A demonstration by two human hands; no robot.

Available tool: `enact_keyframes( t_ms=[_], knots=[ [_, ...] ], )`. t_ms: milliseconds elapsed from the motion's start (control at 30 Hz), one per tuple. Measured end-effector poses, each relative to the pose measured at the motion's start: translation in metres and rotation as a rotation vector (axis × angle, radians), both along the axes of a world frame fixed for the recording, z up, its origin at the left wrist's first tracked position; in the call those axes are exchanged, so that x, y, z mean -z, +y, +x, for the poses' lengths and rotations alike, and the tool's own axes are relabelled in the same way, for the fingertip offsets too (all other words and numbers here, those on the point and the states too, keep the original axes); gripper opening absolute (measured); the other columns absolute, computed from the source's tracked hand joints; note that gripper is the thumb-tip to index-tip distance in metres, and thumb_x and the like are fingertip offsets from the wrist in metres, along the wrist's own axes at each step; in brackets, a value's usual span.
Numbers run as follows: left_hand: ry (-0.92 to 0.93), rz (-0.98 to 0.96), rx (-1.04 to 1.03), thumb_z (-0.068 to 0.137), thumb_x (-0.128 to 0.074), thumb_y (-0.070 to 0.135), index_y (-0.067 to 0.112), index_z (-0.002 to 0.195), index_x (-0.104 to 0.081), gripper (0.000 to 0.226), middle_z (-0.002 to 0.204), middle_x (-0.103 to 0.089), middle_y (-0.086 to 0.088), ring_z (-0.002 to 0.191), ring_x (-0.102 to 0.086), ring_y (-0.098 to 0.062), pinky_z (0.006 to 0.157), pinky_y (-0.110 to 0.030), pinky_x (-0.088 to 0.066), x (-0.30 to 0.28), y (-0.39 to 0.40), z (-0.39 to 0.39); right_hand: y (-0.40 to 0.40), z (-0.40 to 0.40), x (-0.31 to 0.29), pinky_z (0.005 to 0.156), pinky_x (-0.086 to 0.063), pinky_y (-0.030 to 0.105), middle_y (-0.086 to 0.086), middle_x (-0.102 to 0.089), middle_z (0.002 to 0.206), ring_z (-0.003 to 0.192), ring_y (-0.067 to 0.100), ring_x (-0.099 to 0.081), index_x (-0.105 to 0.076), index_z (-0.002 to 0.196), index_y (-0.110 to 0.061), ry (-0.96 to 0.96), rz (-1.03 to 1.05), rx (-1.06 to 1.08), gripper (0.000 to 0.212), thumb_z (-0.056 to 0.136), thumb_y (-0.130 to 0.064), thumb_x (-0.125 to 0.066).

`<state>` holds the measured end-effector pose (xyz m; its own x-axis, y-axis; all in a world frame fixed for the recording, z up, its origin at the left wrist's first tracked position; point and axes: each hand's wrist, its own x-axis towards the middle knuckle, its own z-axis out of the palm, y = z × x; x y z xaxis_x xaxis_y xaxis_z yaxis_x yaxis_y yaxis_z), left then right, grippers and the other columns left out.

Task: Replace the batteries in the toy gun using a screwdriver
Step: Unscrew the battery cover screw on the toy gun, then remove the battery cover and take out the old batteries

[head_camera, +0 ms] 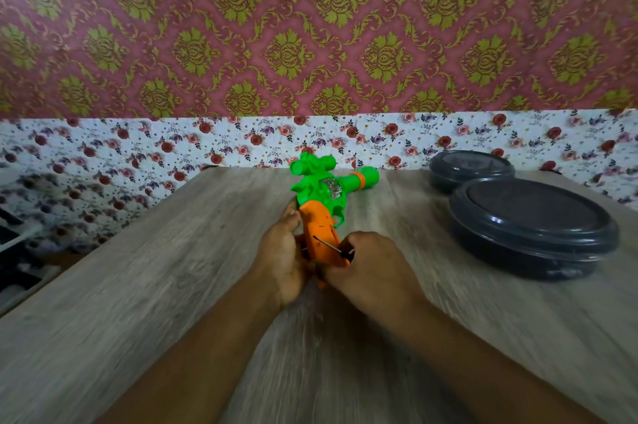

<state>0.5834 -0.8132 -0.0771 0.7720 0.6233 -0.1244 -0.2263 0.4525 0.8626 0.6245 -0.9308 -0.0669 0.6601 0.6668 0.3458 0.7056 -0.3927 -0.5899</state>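
Your right hand (366, 261) grips screwdriver (333, 246); left hand (281, 251) clasps toy gun (319, 213) grip. Tip may slip off the screw.

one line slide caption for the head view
Left hand steadies the toy gun while right hand sets a screwdriver to its orange grip.

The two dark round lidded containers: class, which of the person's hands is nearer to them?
Right. The right hand, gripping the screwdriver, lies just left of the containers. The left hand grips the toy gun beyond it, farther away.
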Motion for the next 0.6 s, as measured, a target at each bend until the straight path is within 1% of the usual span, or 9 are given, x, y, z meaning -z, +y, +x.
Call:
enact_keyframes(
  t_ms=[100, 167, 233, 267, 333, 400, 433, 533, 600],
  knots=[
    [-0.018, 0.080, 0.000, 0.100, -0.027, 0.011, 0.031, 0.137, -0.040, 0.045, 0.127, -0.058, -0.006, 0.110, -0.058, -0.028, 0.077, -0.033, -0.049, 0.000, -0.002, 0.000, 0.001, 0.002, -0.002, 0.047, -0.033, 0.025, -0.005, -0.047, 0.051, 0.052, 0.009, -0.047, -0.050, 0.053, -0.021, 0.130, 0.042, -0.036, 0.030, 0.068, -0.036, -0.071],
    [-0.025, 0.094, -0.017, 0.098, -0.028, 0.005, 0.027, 0.140, -0.039, 0.049, 0.136, -0.053, -0.009, 0.110, -0.056, -0.027, 0.079, -0.035, -0.051, 0.000, -0.002, -0.001, 0.000, 0.002, -0.004, 0.040, -0.027, 0.021, -0.006, -0.040, 0.038, 0.036, 0.005, -0.038, -0.049, 0.048, -0.018, 0.376, 0.127, -0.119, 0.037, 0.069, -0.032, -0.075],
    [-0.049, 0.080, -0.028, 0.096, -0.030, 0.004, 0.027, 0.137, -0.044, 0.048, 0.132, -0.057, -0.010, 0.103, -0.058, -0.026, 0.085, -0.038, -0.050, 0.002, 0.001, 0.000, -0.003, 0.004, -0.010, 0.036, -0.019, 0.018, -0.009, -0.031, 0.034, 0.030, 0.004, -0.026, -0.049, 0.055, -0.014, 0.691, 0.207, -0.210, 0.035, 0.072, -0.030, -0.075],
    [-0.063, 0.070, -0.026, 0.096, -0.032, 0.004, 0.028, 0.132, -0.048, 0.046, 0.122, -0.064, -0.008, 0.097, -0.062, -0.025, 0.084, -0.038, -0.051, 0.002, 0.001, 0.000, -0.005, 0.008, -0.014, 0.038, -0.016, 0.017, -0.008, -0.029, 0.036, 0.030, 0.006, -0.022, -0.051, 0.064, -0.012, 0.784, 0.241, -0.231, 0.031, 0.072, -0.030, -0.074],
    [-0.077, 0.049, -0.028, 0.096, -0.034, 0.005, 0.031, 0.123, -0.053, 0.041, 0.099, -0.071, -0.002, 0.083, -0.065, -0.022, 0.076, -0.037, -0.053, 0.000, -0.001, -0.001, -0.009, 0.020, -0.022, 0.042, -0.013, 0.016, -0.007, -0.026, 0.039, 0.033, 0.008, -0.017, -0.057, 0.080, -0.010, 0.828, 0.302, -0.202, 0.029, 0.071, -0.031, -0.073],
    [-0.071, 0.014, -0.031, 0.099, -0.032, 0.008, 0.032, 0.132, -0.045, 0.043, 0.105, -0.066, -0.005, 0.085, -0.062, -0.026, 0.080, -0.040, -0.050, -0.002, -0.003, -0.002, -0.015, 0.038, -0.027, 0.042, -0.014, 0.018, -0.004, -0.026, 0.042, 0.035, 0.010, -0.018, -0.061, 0.083, -0.008, 0.741, 0.331, -0.111, 0.031, 0.070, -0.033, -0.074],
    [-0.068, 0.004, -0.024, 0.099, -0.031, 0.009, 0.031, 0.137, -0.040, 0.045, 0.112, -0.063, -0.008, 0.088, -0.060, -0.027, 0.082, -0.041, -0.049, -0.003, -0.003, -0.003, -0.020, 0.047, -0.026, 0.043, -0.018, 0.020, -0.002, -0.028, 0.043, 0.037, 0.012, -0.022, -0.060, 0.077, -0.008, 0.618, 0.301, -0.043, 0.031, 0.070, -0.034, -0.075],
    [-0.060, 0.016, -0.015, 0.099, -0.030, 0.009, 0.028, 0.142, -0.036, 0.047, 0.113, -0.060, -0.009, 0.091, -0.060, -0.029, 0.078, -0.041, -0.050, -0.004, -0.005, -0.005, -0.032, 0.071, -0.014, 0.051, -0.031, 0.028, 0.003, -0.045, 0.052, 0.051, 0.020, -0.047, -0.048, 0.053, -0.012, 0.140, 0.052, 0.200, 0.040, 0.069, -0.037, -0.074],
    [-0.058, 0.006, -0.010, 0.100, -0.031, 0.009, 0.029, 0.143, -0.034, 0.047, 0.119, -0.058, -0.009, 0.089, -0.060, -0.027, 0.071, -0.040, -0.049, -0.005, -0.006, -0.007, -0.036, 0.077, -0.008, 0.050, -0.032, 0.026, 0.004, -0.049, 0.058, 0.062, 0.025, -0.054, -0.044, 0.052, -0.014, 0.023, -0.109, 0.282, 0.042, 0.071, -0.041, -0.069]
  ],
)
